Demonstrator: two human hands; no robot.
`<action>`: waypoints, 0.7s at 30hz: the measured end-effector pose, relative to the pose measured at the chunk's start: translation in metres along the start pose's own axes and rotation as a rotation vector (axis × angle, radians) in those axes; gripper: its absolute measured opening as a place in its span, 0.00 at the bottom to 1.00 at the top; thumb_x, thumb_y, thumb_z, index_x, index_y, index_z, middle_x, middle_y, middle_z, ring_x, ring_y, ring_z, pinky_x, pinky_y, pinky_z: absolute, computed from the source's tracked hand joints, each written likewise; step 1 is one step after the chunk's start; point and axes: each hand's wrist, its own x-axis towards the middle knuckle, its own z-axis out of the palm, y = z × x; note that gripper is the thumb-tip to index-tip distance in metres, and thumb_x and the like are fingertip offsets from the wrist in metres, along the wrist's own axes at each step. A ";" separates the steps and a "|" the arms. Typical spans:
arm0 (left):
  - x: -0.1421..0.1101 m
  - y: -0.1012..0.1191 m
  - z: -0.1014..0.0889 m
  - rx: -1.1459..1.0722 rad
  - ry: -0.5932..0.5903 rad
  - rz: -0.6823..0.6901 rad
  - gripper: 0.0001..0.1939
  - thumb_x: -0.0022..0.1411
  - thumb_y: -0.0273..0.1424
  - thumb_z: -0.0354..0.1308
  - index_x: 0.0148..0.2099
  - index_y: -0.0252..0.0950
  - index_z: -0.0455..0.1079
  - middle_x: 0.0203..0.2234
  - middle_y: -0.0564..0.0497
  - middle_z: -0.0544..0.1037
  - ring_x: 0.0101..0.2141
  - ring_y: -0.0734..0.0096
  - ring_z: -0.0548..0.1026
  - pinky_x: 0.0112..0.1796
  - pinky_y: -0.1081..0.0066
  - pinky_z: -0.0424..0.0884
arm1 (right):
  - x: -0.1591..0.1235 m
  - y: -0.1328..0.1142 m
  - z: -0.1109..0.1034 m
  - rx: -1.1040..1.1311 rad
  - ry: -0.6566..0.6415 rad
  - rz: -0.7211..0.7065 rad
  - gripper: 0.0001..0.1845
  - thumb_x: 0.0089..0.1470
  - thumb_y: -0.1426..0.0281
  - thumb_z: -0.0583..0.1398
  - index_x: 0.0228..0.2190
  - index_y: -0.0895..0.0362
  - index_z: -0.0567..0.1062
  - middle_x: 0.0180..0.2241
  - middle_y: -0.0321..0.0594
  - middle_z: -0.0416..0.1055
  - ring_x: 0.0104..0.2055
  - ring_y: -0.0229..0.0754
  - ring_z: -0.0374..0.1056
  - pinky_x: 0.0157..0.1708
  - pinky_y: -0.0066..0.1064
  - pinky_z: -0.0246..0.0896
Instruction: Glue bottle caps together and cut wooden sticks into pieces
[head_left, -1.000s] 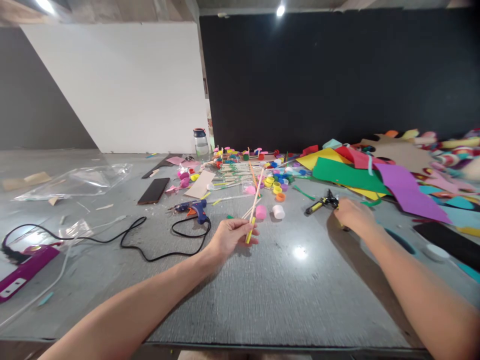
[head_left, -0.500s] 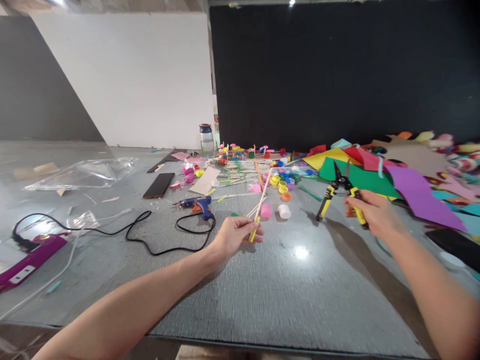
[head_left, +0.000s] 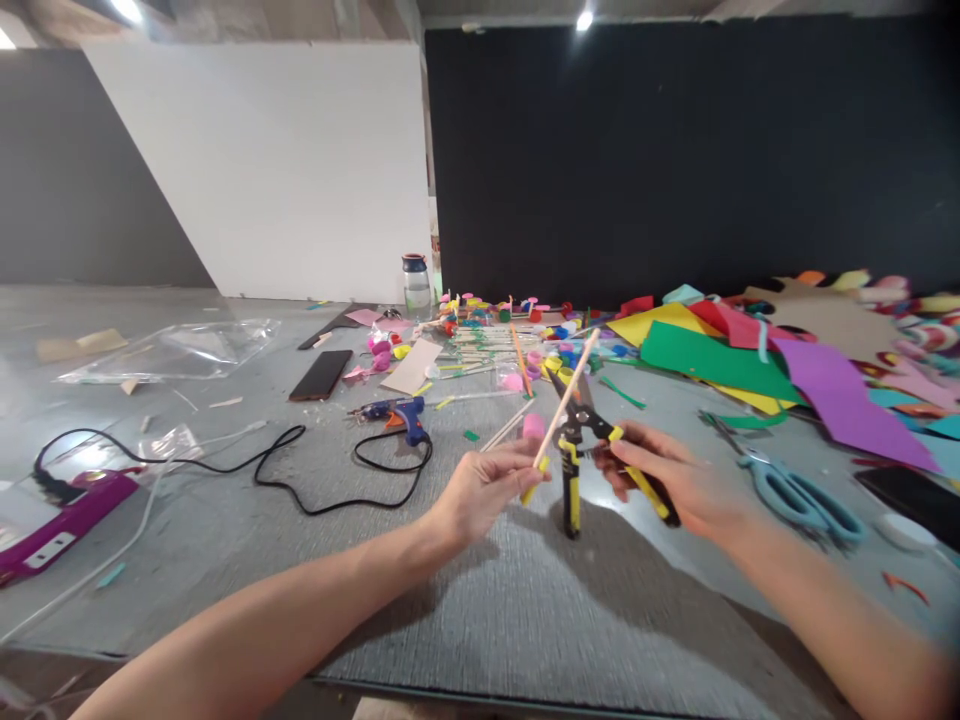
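Observation:
My left hand [head_left: 480,492] pinches a thin pale wooden stick [head_left: 571,388] near its lower end, and the stick slants up to the right. A short yellow piece [head_left: 531,494] shows at the same fingertips; whether it is joined to the stick I cannot tell. In my right hand [head_left: 679,475] is a pair of black-and-yellow wire strippers [head_left: 573,500], gripped by one handle. Their handles are spread, and the jaws point up behind the stick; contact between them is unclear. A pink cap [head_left: 533,427] stands just beyond my left fingers, beside several loose sticks [head_left: 504,428].
Left of my hands lie a blue glue gun [head_left: 405,412] with its black cord, a dark phone [head_left: 321,375] and a purple power strip [head_left: 67,530]. Blue-handled scissors [head_left: 806,500] and coloured sheets [head_left: 720,360] are at right. A bottle [head_left: 415,285] stands behind.
My right hand has brought the wire strippers leftward, up to the stick. My left hand has shifted slightly right, and the stick leans further right. The scissors are now uncovered.

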 end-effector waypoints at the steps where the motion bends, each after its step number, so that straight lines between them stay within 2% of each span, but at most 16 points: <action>1: 0.000 0.000 0.002 -0.011 -0.015 0.009 0.11 0.59 0.40 0.66 0.34 0.38 0.84 0.48 0.43 0.82 0.53 0.57 0.75 0.55 0.63 0.66 | 0.000 0.002 0.005 0.029 -0.013 -0.010 0.15 0.52 0.56 0.68 0.32 0.52 0.72 0.31 0.37 0.74 0.30 0.40 0.69 0.30 0.33 0.67; 4: 0.000 -0.001 0.005 -0.039 -0.048 0.035 0.10 0.61 0.39 0.65 0.36 0.40 0.84 0.50 0.44 0.81 0.54 0.57 0.76 0.57 0.64 0.67 | -0.003 0.003 0.015 0.076 -0.051 -0.035 0.13 0.53 0.57 0.68 0.35 0.51 0.74 0.40 0.40 0.77 0.42 0.46 0.73 0.44 0.40 0.71; 8: 0.000 -0.005 0.003 0.053 -0.016 0.057 0.10 0.62 0.38 0.64 0.38 0.39 0.84 0.49 0.43 0.82 0.50 0.56 0.78 0.54 0.62 0.70 | -0.009 -0.001 0.022 0.094 -0.129 -0.053 0.11 0.56 0.58 0.67 0.39 0.49 0.76 0.48 0.40 0.77 0.50 0.49 0.73 0.51 0.44 0.69; 13: -0.002 -0.011 -0.001 0.111 0.049 0.123 0.12 0.62 0.40 0.65 0.38 0.37 0.84 0.44 0.42 0.84 0.48 0.57 0.78 0.51 0.63 0.72 | -0.012 0.008 0.032 0.148 -0.272 -0.051 0.19 0.56 0.62 0.68 0.49 0.48 0.76 0.55 0.40 0.74 0.57 0.48 0.69 0.60 0.47 0.62; 18: -0.004 -0.015 0.000 0.120 0.041 0.102 0.14 0.63 0.41 0.63 0.38 0.37 0.84 0.42 0.43 0.84 0.44 0.59 0.79 0.47 0.65 0.73 | -0.010 0.034 0.045 0.253 -0.326 0.115 0.18 0.57 0.63 0.67 0.49 0.52 0.77 0.49 0.44 0.79 0.51 0.48 0.76 0.56 0.45 0.67; 21: -0.005 -0.013 0.000 0.117 0.028 0.095 0.12 0.64 0.38 0.63 0.38 0.37 0.84 0.42 0.44 0.84 0.43 0.61 0.79 0.46 0.66 0.73 | -0.010 0.037 0.048 0.205 -0.320 0.170 0.17 0.58 0.60 0.66 0.47 0.55 0.78 0.48 0.47 0.80 0.47 0.50 0.78 0.44 0.40 0.75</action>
